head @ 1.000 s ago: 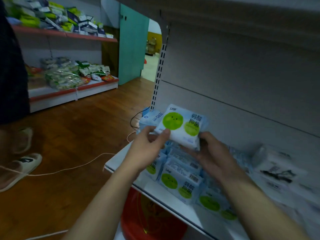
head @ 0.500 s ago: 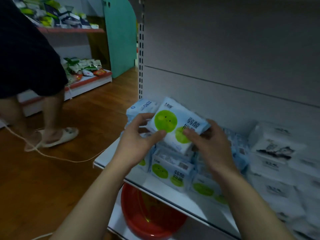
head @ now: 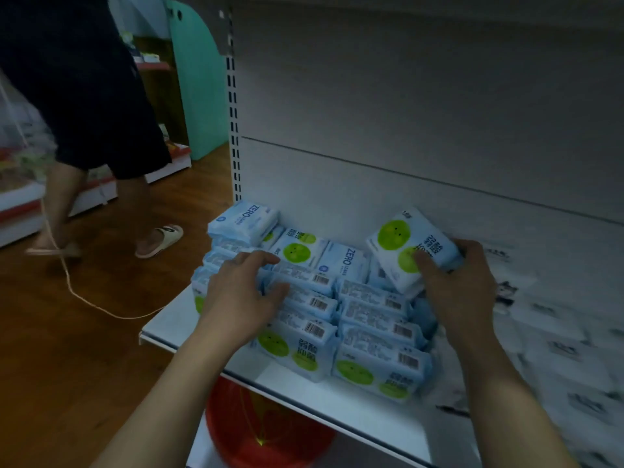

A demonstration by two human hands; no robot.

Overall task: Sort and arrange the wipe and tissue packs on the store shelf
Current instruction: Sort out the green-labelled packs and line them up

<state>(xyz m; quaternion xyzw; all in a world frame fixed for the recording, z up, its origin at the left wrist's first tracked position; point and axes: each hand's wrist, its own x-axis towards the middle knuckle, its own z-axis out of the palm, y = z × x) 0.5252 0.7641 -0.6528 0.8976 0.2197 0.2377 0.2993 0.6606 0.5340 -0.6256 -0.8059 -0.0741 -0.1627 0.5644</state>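
Two hands at the wipe shelf, one pack lifted.
Right hand grasps a green-dotted wipe pack at its lower right corner, thumb across the front. The pack sits tilted over the back right of the rows of wipe packs on the white shelf, up and left of the palm. Left hand lies relaxed on the left rows, holding nothing. Blurred white packs further right are probably tissues.
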